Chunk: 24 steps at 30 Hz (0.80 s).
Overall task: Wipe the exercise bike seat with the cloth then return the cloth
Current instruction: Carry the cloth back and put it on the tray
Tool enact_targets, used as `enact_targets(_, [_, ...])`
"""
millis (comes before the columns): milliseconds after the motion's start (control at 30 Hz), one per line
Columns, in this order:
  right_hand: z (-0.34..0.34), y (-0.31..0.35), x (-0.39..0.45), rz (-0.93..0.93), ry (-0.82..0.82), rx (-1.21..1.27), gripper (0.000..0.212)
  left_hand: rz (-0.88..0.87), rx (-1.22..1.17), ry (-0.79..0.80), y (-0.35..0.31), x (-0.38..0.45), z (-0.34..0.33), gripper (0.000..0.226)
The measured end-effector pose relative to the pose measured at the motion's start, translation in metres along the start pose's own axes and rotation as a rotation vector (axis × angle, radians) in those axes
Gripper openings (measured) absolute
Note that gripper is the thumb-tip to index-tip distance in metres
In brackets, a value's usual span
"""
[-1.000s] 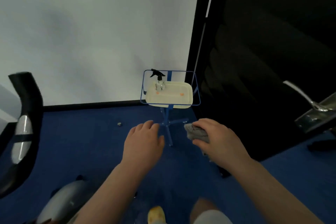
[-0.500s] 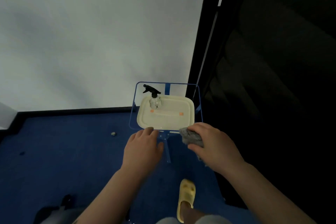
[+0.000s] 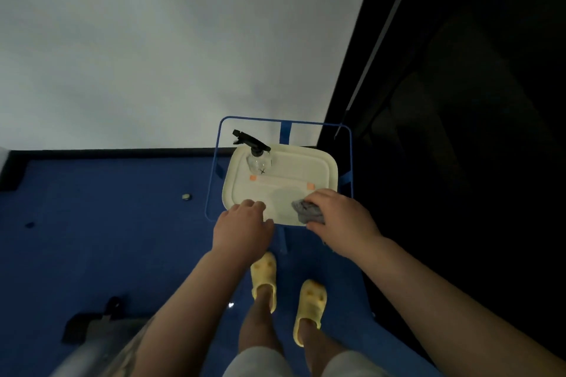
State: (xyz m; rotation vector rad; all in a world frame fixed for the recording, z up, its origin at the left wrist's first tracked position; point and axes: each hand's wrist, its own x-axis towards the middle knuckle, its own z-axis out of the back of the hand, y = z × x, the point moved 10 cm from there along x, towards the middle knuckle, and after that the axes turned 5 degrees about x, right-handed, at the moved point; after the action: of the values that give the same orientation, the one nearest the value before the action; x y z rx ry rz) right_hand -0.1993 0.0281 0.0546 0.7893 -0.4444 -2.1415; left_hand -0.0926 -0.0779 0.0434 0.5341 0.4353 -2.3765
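Note:
My right hand (image 3: 343, 217) grips a crumpled grey cloth (image 3: 306, 211) over the near right corner of a cream tray (image 3: 318, 165). The tray rests on a blue wire stand (image 3: 214, 174). Whether the cloth touches the tray I cannot tell. My left hand (image 3: 242, 226) hovers at the tray's near left edge, fingers loosely spread, holding nothing. The bike seat is out of view; only a grey and black part of the bike (image 3: 88, 333) shows at the bottom left.
A clear spray bottle (image 3: 258, 159) with a black trigger stands at the tray's far left. A white wall rises behind and a dark panel (image 3: 459, 131) fills the right. Blue carpet (image 3: 107, 223) covers the floor. My feet in yellow slippers (image 3: 265, 278) stand just before the stand.
I have stepped closer to the stand. Both hands moved forward, and the cloth in my right hand now hangs over the tray's near right corner instead of short of it.

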Motion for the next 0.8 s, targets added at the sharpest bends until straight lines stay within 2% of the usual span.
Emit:
enact_targets(233, [-0.033, -0.028, 0.075, -0.097, 0.036, -0.047, 0.028, -0.048, 0.07, 0.071, 0.02, 0.081, -0.017, 0.038])
enact_targets(467, [-0.078, -0.044, 0.14, -0.172, 0.078, -0.055, 0.029, -0.051, 0.077, 0.189, 0.045, 0.126, -0.059, 0.038])
enact_targets(633, [-0.104, -0.058, 0.17, -0.186, 0.072, -0.083, 0.033, -0.051, 0.045, 0.153, 0.06, 0.143, -0.069, 0.037])
enact_targets(800, [-0.129, -0.073, 0.177, -0.246, 0.164, -0.139, 0.039, -0.026, 0.029, 0.175, 0.074, 0.15, -0.074, 0.037])
